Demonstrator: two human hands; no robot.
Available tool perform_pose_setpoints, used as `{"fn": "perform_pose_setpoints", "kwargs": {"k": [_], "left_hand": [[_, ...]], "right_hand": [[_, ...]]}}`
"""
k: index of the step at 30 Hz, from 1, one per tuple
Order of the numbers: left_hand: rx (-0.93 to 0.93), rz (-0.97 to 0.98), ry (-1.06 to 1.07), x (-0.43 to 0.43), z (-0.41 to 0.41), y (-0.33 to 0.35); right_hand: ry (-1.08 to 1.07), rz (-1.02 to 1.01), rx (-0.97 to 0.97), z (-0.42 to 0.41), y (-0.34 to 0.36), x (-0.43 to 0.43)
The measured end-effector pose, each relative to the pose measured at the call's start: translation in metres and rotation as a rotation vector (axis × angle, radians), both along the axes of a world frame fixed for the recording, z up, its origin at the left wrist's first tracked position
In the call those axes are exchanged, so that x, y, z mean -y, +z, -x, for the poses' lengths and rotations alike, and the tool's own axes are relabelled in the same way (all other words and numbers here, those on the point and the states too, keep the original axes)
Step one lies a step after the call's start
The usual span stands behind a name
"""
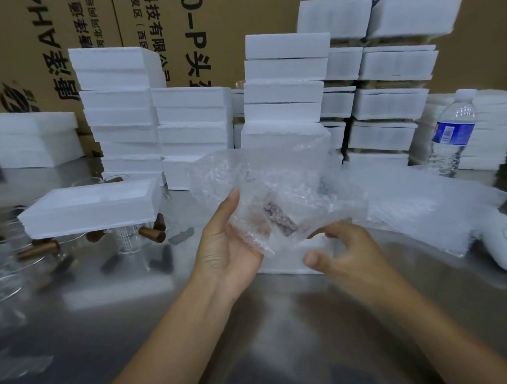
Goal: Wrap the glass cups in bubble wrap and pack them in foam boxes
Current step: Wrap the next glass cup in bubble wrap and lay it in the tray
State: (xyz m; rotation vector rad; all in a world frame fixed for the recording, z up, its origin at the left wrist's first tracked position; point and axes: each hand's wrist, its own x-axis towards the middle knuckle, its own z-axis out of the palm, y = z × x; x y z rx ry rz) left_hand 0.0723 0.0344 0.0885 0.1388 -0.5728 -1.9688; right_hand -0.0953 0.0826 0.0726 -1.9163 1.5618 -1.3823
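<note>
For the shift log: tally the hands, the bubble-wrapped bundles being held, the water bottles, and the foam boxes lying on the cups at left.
hands: 2, left hand and right hand
bundle: 1
water bottle: 1
foam box on the cups: 1
total: 5

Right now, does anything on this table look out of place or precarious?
Yes: the white foam box at the left appears to rest tilted on top of clear glass cups with brown handles, not on the steel table. It looks unsteady. Nothing looks spilled or broken.
</note>
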Motion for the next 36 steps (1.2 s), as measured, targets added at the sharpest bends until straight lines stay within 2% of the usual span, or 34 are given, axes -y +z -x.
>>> {"fn": "perform_pose_setpoints", "kwargs": {"k": [4,6,12,19,25,28,33,36], "left_hand": [[-0.017,-0.024,-0.019,-0.001,0.002,0.000],[-0.014,-0.031,-0.025,-0.003,0.003,0.000],[0.002,-0.039,-0.039,-0.008,0.011,0.000],[0.059,0.009,-0.110,-0.015,0.019,-0.001],[0.120,0.159,-0.127,-0.013,0.020,-0.004],[0.269,0.221,-0.053,-0.008,0.019,-0.006],[0.719,0.452,0.238,-0.009,0.021,-0.014],[0.805,0.577,0.339,-0.009,0.018,-0.014]], "right_hand": [[0.017,0.151,0.207,-0.006,0.003,0.003],[0.003,0.165,0.304,0.001,0.005,0.008],[-0.002,0.254,0.440,0.004,0.018,0.006],[-0.080,0.238,0.605,0.012,0.029,0.002],[-0.018,0.245,0.750,0.013,0.034,-0.001],[0.014,0.205,0.808,0.013,0.034,-0.001],[-0.021,0.150,0.865,0.009,0.033,-0.001],[-0.060,0.114,0.931,0.008,0.032,0.000]]}}
